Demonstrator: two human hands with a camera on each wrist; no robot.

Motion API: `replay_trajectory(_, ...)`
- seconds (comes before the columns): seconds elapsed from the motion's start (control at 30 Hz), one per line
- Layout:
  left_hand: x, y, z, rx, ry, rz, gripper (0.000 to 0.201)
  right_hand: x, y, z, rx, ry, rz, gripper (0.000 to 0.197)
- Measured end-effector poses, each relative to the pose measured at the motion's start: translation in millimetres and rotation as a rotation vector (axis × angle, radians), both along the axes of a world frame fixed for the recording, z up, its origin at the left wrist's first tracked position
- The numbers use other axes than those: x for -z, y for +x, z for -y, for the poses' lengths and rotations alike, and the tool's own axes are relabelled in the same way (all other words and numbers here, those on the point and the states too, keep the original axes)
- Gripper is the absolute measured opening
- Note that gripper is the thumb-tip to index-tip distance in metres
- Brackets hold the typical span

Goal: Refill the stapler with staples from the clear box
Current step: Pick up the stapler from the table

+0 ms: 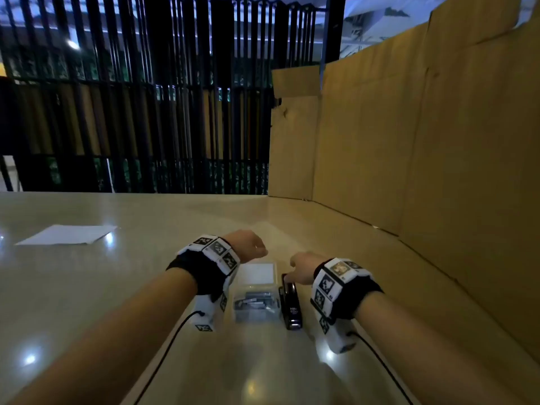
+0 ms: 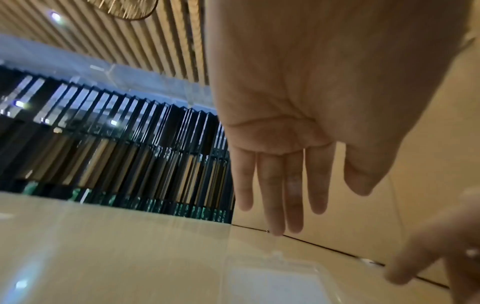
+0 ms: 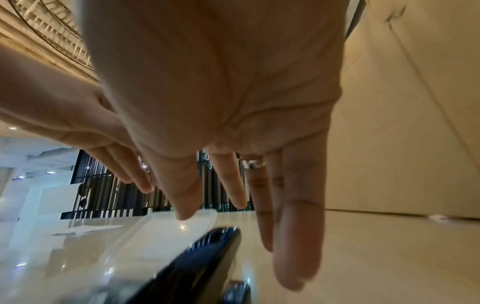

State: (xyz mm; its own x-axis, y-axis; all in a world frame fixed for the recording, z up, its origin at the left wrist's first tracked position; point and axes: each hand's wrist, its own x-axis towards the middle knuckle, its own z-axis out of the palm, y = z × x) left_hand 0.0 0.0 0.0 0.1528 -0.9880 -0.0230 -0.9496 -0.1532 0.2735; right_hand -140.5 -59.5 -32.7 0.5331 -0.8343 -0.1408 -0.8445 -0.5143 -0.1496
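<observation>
Far to the left of the clear box, a white sheet of paper lies flat on the glossy table, well apart from everything else.

My left hand hovers just past the box's far left corner, above the table. From the left wrist view my fingers hang straight and loose, side by side with narrow gaps, thumb out to the side, holding nothing.

The clear box sits open in front of me, between my two wrists. Its lid is folded back flat on the table on the far side, and the near half is filled with grey strips of staples.

The black stapler lies just beside the box on its right, lengthwise, parallel to the box's side; whether the two touch I cannot tell.

My right hand is over the far end of the stapler, right of the box lid. In the right wrist view my fingers are stretched out and slightly spread, gripping nothing. Whether they touch the stapler, I cannot tell.

Right of the box and stapler, a cardboard wall stands along the table's edge.
</observation>
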Motion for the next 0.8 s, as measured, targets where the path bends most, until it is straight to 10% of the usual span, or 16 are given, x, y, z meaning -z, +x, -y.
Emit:
replay_trajectory(0.53,34.8,16.6,-30.6,0.044,-0.18,-0.577,0.036,14.8,-4.1,-8.7,0.179,0.116,0.26,0.047)
replay_trajectory(0.8,28.1,0.1,-33.1,0.19,-0.2,-0.55,0.052,-13.4,-16.2,-11.3,0.297,0.378,1.067,0.046)
